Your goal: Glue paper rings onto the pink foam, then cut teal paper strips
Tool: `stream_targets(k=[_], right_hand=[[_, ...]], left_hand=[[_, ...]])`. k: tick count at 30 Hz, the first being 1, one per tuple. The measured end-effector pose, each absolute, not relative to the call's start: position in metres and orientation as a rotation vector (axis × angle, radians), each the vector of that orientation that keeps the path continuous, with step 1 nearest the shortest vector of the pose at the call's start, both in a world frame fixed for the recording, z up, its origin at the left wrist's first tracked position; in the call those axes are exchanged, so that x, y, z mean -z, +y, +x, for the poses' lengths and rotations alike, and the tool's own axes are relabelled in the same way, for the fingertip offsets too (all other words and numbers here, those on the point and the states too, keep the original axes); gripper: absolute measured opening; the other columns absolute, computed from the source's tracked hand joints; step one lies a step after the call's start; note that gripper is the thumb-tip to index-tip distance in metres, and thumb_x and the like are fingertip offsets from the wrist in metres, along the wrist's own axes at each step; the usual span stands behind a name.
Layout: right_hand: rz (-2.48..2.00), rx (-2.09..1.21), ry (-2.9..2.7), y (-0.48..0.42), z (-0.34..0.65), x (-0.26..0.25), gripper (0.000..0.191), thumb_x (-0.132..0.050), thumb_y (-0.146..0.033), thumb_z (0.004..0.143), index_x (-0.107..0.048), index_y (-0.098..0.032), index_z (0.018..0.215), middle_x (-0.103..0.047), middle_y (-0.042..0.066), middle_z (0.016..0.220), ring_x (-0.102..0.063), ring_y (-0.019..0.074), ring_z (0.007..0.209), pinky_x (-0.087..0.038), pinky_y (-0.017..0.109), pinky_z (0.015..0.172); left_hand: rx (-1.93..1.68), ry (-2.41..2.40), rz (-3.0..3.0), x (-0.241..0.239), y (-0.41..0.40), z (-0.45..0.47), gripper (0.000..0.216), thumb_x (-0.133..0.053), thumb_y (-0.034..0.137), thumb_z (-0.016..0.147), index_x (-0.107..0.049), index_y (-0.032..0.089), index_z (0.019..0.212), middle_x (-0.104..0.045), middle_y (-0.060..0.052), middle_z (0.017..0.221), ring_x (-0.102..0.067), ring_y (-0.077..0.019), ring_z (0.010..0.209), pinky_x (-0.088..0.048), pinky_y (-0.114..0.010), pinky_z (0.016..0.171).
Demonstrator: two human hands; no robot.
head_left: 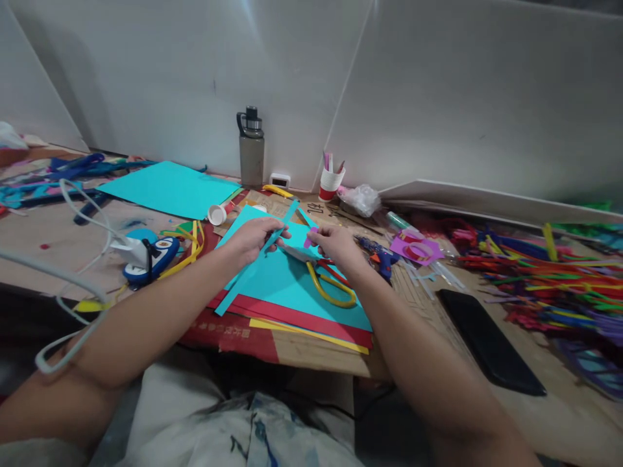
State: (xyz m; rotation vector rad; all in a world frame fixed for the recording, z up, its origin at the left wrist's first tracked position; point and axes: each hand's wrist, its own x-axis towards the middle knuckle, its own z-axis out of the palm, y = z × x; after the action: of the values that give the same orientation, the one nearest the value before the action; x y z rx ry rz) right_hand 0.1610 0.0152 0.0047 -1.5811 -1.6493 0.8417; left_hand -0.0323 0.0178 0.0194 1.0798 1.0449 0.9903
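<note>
My left hand (256, 239) pinches a long turquoise paper strip (238, 285), which slants across the fingers with one end up and the other toward me. Close by on the right, my right hand (333, 243) grips a small purple paper piece (310, 237) between thumb and fingers. Beneath both hands lies a stack of turquoise paper (287, 292), with red and yellow sheets showing under its near edge. Scissors (332, 299) with yellow and red handles rest on the stack, their blades partly under my hands.
A grey bottle (252, 155) and a paper cup of pens (331, 181) stand by the wall. To the right are a glue gun (384, 259), a tape roll on purple paper (417, 249), a black phone (490, 340) and colourful pipe cleaners (549, 279). A white cable (73, 279) loops at left.
</note>
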Motion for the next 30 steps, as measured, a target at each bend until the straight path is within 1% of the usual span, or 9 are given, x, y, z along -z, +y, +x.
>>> stream_targets(k=[4, 8, 10, 12, 15, 17, 21, 25, 30], right_hand=[[-1.703, -0.775, -1.775, 0.024, 0.157, 0.000, 0.021, -0.063, -0.033, 0.075, -0.069, -0.013, 0.072, -0.055, -0.002, 0.052, -0.044, 0.0084, 0.044, -0.032, 0.021, 0.044], [-1.783, -0.615, -1.829, 0.016, 0.157, -0.012, 0.038, -0.062, -0.032, 0.079, -0.063, -0.010, 0.110, -0.067, 0.005, 0.076, -0.055, 0.0120, 0.059, -0.038, 0.023, 0.056], [-1.779, -0.552, -1.899, 0.000, 0.161, -0.022, 0.042, -0.060, -0.033, 0.082, -0.059, -0.012, 0.118, -0.067, 0.007, 0.083, -0.058, 0.0137, 0.066, -0.039, 0.023, 0.061], [-1.772, -0.459, -2.118, -0.019, 0.167, -0.029, 0.035, -0.057, -0.029, 0.085, -0.060, -0.013, 0.116, -0.067, 0.008, 0.087, -0.060, 0.0158, 0.075, -0.040, 0.024, 0.068], [-1.840, -0.241, -2.505, -0.046, 0.180, -0.027, 0.035, -0.053, -0.027, 0.088, -0.060, -0.014, 0.120, -0.062, 0.014, 0.107, -0.057, 0.0228, 0.097, -0.040, 0.028, 0.081], [-1.882, -0.159, -2.631, -0.056, 0.186, -0.018, 0.043, -0.052, -0.023, 0.087, -0.053, -0.014, 0.129, -0.059, 0.016, 0.110, -0.056, 0.0256, 0.101, -0.040, 0.031, 0.083], [-1.790, -0.092, -2.676, -0.059, 0.189, -0.004, 0.050, -0.047, -0.015, 0.085, -0.046, -0.015, 0.135, -0.058, 0.016, 0.106, -0.057, 0.0242, 0.094, -0.041, 0.030, 0.079], [-1.733, -0.313, -2.511, -0.058, 0.186, -0.013, 0.058, -0.056, -0.017, 0.074, -0.048, -0.017, 0.132, -0.061, 0.013, 0.104, -0.059, 0.0212, 0.090, -0.042, 0.026, 0.076], [-1.689, -0.607, -2.229, -0.059, 0.182, -0.026, 0.045, -0.051, -0.027, 0.080, -0.052, -0.023, 0.124, -0.062, 0.002, 0.078, -0.059, 0.0156, 0.065, -0.043, 0.025, 0.059]], left_hand=[[-0.987, 1.054, 1.014, -0.018, 0.027, -0.040, 0.009, -0.058, 0.021, 0.073, -0.059, 0.012, 0.074, -0.066, -0.006, 0.071, -0.053, -0.0083, 0.048, -0.036, -0.019, 0.039], [-0.992, 1.076, 0.996, -0.018, 0.028, -0.041, 0.007, -0.056, 0.019, 0.075, -0.058, 0.012, 0.074, -0.067, -0.006, 0.070, -0.054, -0.0089, 0.048, -0.037, -0.020, 0.040], [-0.995, 1.093, 0.983, -0.019, 0.028, -0.041, 0.007, -0.055, 0.018, 0.076, -0.058, 0.012, 0.074, -0.066, -0.006, 0.070, -0.053, -0.0088, 0.048, -0.037, -0.019, 0.040], [-1.011, 1.108, 0.975, -0.019, 0.029, -0.042, 0.008, -0.055, 0.017, 0.077, -0.058, 0.012, 0.072, -0.066, -0.006, 0.069, -0.053, -0.0084, 0.048, -0.036, -0.019, 0.039], [-1.043, 1.123, 0.980, -0.019, 0.033, -0.045, 0.010, -0.055, 0.016, 0.077, -0.059, 0.010, 0.071, -0.065, -0.005, 0.069, -0.053, -0.0080, 0.048, -0.036, -0.019, 0.039], [-1.051, 1.119, 0.992, -0.019, 0.036, -0.047, 0.011, -0.055, 0.016, 0.078, -0.060, 0.010, 0.071, -0.066, -0.006, 0.070, -0.054, -0.0080, 0.049, -0.036, -0.019, 0.039], [-1.052, 1.117, 1.014, -0.020, 0.038, -0.050, 0.012, -0.054, 0.016, 0.079, -0.060, 0.009, 0.072, -0.066, -0.006, 0.069, -0.054, -0.0078, 0.049, -0.037, -0.019, 0.039], [-1.072, 1.121, 1.008, -0.027, 0.038, -0.055, 0.011, -0.055, 0.017, 0.079, -0.061, 0.009, 0.074, -0.066, -0.006, 0.070, -0.053, -0.0075, 0.048, -0.037, -0.018, 0.039], [-1.117, 1.094, 0.986, -0.036, 0.040, -0.065, 0.012, -0.055, 0.018, 0.080, -0.063, 0.009, 0.076, -0.066, -0.005, 0.069, -0.053, -0.0069, 0.048, -0.038, -0.017, 0.040]])
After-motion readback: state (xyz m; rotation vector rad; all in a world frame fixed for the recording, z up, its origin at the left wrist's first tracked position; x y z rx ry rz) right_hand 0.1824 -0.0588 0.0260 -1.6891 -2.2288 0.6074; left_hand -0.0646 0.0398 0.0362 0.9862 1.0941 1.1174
